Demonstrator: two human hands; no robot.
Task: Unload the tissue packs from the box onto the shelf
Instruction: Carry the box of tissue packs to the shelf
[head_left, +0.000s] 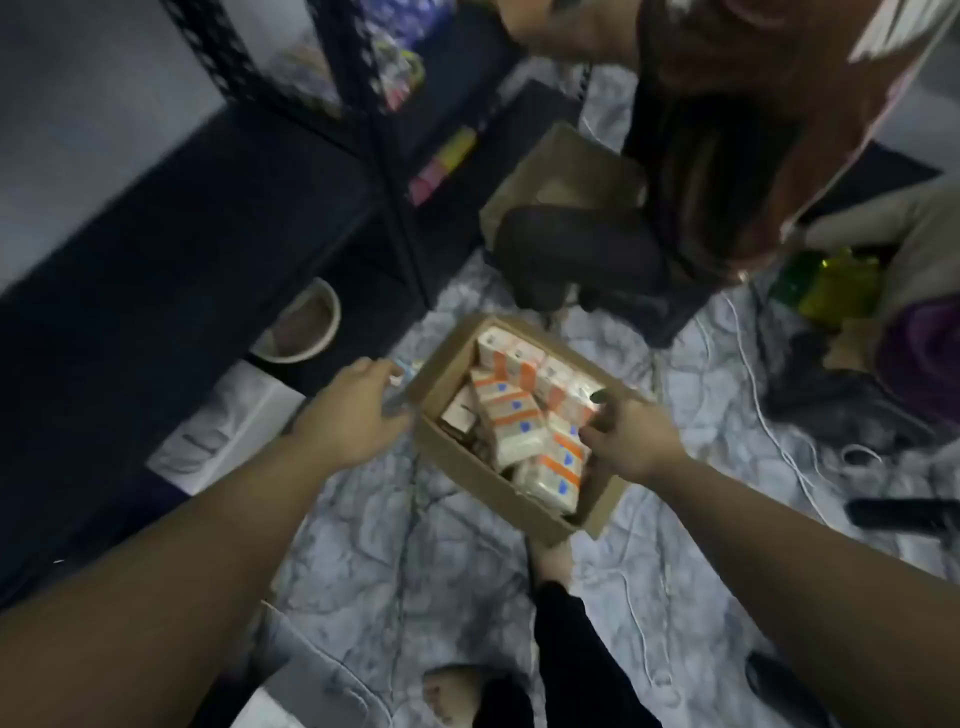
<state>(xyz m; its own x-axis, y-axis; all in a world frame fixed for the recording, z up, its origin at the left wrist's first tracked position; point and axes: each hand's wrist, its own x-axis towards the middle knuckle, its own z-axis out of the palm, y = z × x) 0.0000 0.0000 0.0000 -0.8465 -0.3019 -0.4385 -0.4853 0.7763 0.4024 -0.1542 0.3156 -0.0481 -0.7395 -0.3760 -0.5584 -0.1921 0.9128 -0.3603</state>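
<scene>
An open cardboard box (467, 470) sits at the centre of the view, over the marbled floor, with several white tissue packs (514, 415) with orange bands lying loose inside. My left hand (353, 410) presses against the box's left wall with its fingers curled at the far corner. A small pale thing at its fingertips is too blurred to name. My right hand (631, 436) grips the box's right rim, thumb inside over the packs. The black metal shelf (208, 218) stands to the left, with a bare dark board.
Another person crouches at the upper right beside a second cardboard box (566, 171). A bowl (301, 327) and a white case (223, 431) lie under the shelf. Colourful packs (441, 161) fill the far shelf. White cables (763, 415) run across the floor. My foot (550, 558) is under the box.
</scene>
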